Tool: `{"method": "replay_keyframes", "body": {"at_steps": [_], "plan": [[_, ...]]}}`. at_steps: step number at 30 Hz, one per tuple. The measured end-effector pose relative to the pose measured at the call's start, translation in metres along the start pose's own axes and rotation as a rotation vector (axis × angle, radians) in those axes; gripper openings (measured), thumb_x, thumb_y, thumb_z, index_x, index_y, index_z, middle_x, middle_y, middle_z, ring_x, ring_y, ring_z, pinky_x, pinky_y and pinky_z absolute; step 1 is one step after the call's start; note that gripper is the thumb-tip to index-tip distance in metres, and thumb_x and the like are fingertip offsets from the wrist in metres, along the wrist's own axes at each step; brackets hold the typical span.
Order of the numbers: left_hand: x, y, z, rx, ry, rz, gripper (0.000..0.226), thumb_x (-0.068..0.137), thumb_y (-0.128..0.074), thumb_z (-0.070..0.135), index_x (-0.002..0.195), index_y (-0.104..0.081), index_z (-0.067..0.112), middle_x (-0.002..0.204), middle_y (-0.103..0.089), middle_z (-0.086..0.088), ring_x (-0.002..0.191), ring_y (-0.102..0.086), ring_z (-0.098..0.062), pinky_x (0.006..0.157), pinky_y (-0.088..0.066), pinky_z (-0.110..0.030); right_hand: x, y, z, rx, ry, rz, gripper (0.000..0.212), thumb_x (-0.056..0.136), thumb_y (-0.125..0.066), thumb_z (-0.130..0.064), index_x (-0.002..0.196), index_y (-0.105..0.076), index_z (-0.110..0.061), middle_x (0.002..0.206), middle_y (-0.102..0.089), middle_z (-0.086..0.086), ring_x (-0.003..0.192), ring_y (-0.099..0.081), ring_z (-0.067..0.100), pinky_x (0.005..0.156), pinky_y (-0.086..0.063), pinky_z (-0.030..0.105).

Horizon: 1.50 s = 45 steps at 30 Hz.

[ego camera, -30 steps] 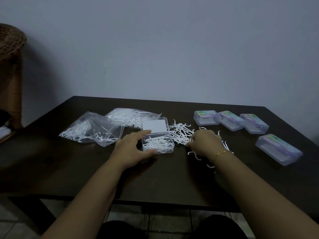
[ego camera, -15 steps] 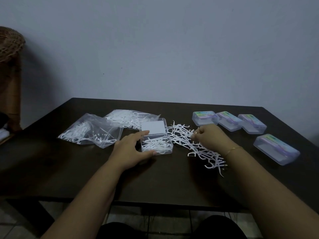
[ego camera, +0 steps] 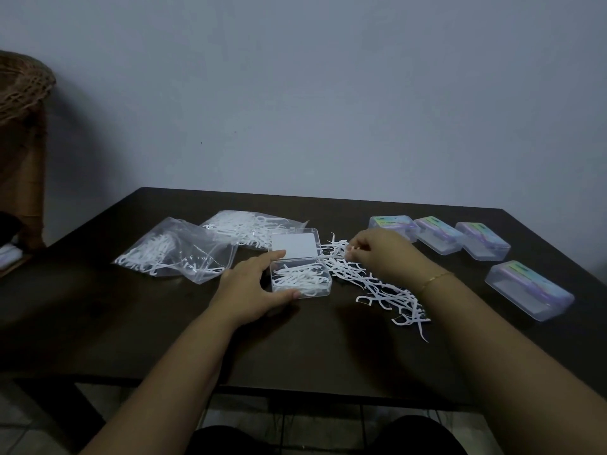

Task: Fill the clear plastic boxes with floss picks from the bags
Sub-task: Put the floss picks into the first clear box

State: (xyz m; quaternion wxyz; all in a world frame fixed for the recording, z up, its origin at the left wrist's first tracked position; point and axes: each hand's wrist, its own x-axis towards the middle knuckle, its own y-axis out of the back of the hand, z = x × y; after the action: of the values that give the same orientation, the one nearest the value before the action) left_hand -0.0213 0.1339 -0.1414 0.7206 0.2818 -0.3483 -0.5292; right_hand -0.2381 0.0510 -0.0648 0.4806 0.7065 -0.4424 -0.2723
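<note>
Room dim, lighting low and cool. Back wall [ego camera: 328,93] plain, painted pale grey-blue, unmarked save one small dark speck left of centre. Dark brown wooden counter [ego camera: 295,349] butts against the wall; its surface gives a faint sheen. Far left: woven wicker furniture [ego camera: 23,133], brown, open-weave rim at top, standing against the wall just beside the counter's left end. Below the counter's near edge, pale tiled floor [ego camera: 39,431] visible, with thin dark bars of the frame.

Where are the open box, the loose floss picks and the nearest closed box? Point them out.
open box [ego camera: 323,287], head view, right side wall.
loose floss picks [ego camera: 377,287], head view, middle of the pile.
nearest closed box [ego camera: 528,290], head view, lid top.
</note>
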Motion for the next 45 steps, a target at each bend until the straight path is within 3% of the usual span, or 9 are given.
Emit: {"method": "replay_keyframes", "body": {"at_steps": [2, 5, 10, 16, 24, 35, 40, 43, 45], "plan": [[0.0, 0.0, -0.001, -0.012, -0.012, 0.004, 0.077, 0.068, -0.072, 0.061, 0.137, -0.041, 0.045, 0.14, -0.049, 0.011, 0.13, -0.04, -0.011, 0.111, -0.03, -0.044, 0.003, -0.007, -0.013, -0.128, 0.035, -0.018, 0.02, 0.096, -0.05, -0.029, 0.104, -0.066, -0.02, 0.089, -0.063, -0.006, 0.079, -0.055, 0.007, 0.099, -0.039, 0.042], [0.0, 0.0, -0.003, -0.027, -0.021, 0.008, 0.074, 0.068, -0.072, 0.061, 0.135, -0.042, 0.047, 0.135, -0.052, 0.011, 0.127, -0.043, -0.01, 0.11, -0.032, -0.046, 0.009, -0.018, -0.031, -0.261, 0.082, -0.063, 0.023, 0.094, -0.053, -0.033, 0.112, -0.064, -0.022, 0.113, -0.065, -0.001, 0.109, -0.057, 0.02, 0.099, -0.031, 0.04], [-0.001, 0.0, -0.002, -0.018, -0.029, 0.014, 0.073, 0.069, -0.072, 0.059, 0.135, -0.042, 0.047, 0.133, -0.054, 0.011, 0.124, -0.044, -0.008, 0.108, -0.032, -0.044, 0.017, -0.03, -0.041, -0.535, 0.179, -0.118, 0.038, 0.094, -0.054, -0.031, 0.132, -0.053, -0.027, 0.134, -0.055, 0.001, 0.125, -0.048, 0.025, 0.1, -0.028, 0.043], [0.0, 0.001, -0.001, 0.013, -0.017, 0.003, 0.078, 0.071, -0.071, 0.06, 0.139, -0.037, 0.045, 0.137, -0.05, 0.012, 0.127, -0.039, -0.009, 0.109, -0.029, -0.039, 0.017, -0.025, -0.042, -0.528, 0.206, 0.063, 0.033, 0.094, -0.054, -0.032, 0.127, -0.055, -0.029, 0.124, -0.062, 0.0, 0.117, -0.053, 0.021, 0.098, -0.029, 0.041], [0.0, 0.0, -0.001, -0.004, 0.008, 0.002, 0.084, 0.067, -0.072, 0.062, 0.141, -0.035, 0.042, 0.14, -0.047, 0.01, 0.128, -0.039, -0.011, 0.109, -0.029, -0.038, 0.023, -0.026, -0.051, -0.388, 0.262, -0.033, 0.034, 0.101, -0.04, -0.032, 0.133, -0.051, -0.031, 0.139, -0.051, -0.006, 0.129, -0.043, 0.018, 0.099, -0.027, 0.04], [0.0, 0.002, 0.004, 0.011, 0.005, -0.02, 0.078, 0.07, -0.073, 0.059, 0.138, -0.038, 0.046, 0.14, -0.048, 0.01, 0.129, -0.04, -0.013, 0.109, -0.029, -0.039, 0.006, -0.007, 0.021, -0.175, -0.11, -0.071, 0.025, 0.094, -0.053, -0.03, 0.115, -0.065, -0.025, 0.117, -0.065, -0.001, 0.108, -0.057, 0.02, 0.101, -0.039, 0.044], [0.0, 0.001, 0.0, -0.045, 0.015, -0.025, 0.047, 0.065, -0.075, 0.06, 0.099, -0.043, 0.051, 0.118, -0.057, 0.012, 0.112, -0.049, -0.013, 0.103, -0.037, -0.041, -0.006, 0.005, 0.045, -0.094, -0.186, -0.217, 0.023, 0.08, -0.07, -0.044, 0.095, -0.066, -0.028, 0.096, -0.063, -0.011, 0.102, -0.057, 0.016, 0.102, -0.04, 0.046], [0.001, 0.001, -0.002, -0.029, -0.027, -0.016, 0.036, 0.066, -0.074, 0.06, 0.086, -0.046, 0.048, 0.11, -0.058, 0.015, 0.103, -0.053, -0.011, 0.099, -0.04, -0.045, -0.013, 0.004, 0.044, -0.147, -0.238, -0.309, 0.05, 0.072, -0.076, -0.045, 0.114, -0.061, -0.021, 0.11, -0.059, -0.004, 0.112, -0.053, 0.019, 0.105, -0.038, 0.045], [0.001, 0.001, -0.002, -0.018, -0.049, -0.013, 0.032, 0.067, -0.073, 0.06, 0.085, -0.049, 0.048, 0.111, -0.058, 0.015, 0.102, -0.053, -0.011, 0.099, -0.04, -0.046, -0.015, 0.001, 0.044, -0.148, -0.255, -0.315, 0.052, 0.074, -0.076, -0.041, 0.118, -0.061, -0.018, 0.118, -0.059, 0.0, 0.114, -0.052, 0.021, 0.105, -0.038, 0.045]]}}
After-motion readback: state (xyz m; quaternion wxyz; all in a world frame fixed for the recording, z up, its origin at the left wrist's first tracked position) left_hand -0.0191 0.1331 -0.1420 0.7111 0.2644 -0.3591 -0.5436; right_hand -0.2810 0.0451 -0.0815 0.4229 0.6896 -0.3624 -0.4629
